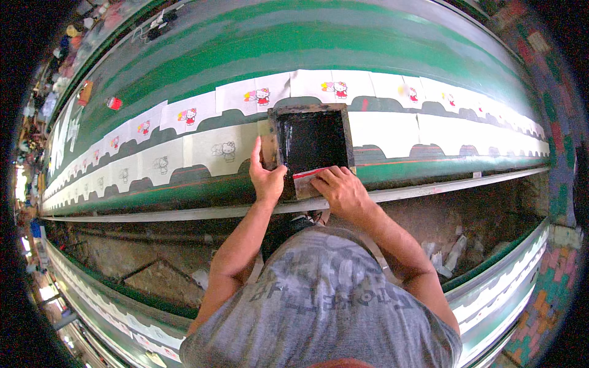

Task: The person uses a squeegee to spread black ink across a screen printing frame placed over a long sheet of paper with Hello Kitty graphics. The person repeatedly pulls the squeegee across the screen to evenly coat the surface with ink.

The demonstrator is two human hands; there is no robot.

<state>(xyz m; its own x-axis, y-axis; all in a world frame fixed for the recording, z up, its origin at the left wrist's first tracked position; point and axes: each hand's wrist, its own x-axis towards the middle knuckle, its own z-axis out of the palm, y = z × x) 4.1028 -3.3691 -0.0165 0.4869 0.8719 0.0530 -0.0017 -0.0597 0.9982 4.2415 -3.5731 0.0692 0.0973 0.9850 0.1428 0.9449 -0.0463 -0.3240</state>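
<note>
Framed screen (311,138) touches the left hand (267,179).

Dark rectangular open frame (349,138) with glossy black interior, lying over the nearer row of white cut panels (202,150) on the green tabletop (380,43), flat grey red-striped piece (304,187) at its near edge.

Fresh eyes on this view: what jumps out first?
The dark square frame at centre, with the left hand at its left side and the right hand on a red-striped tool at its near edge. Beyond it, white pieces with colourful cartoon cats cross the green table.
</note>
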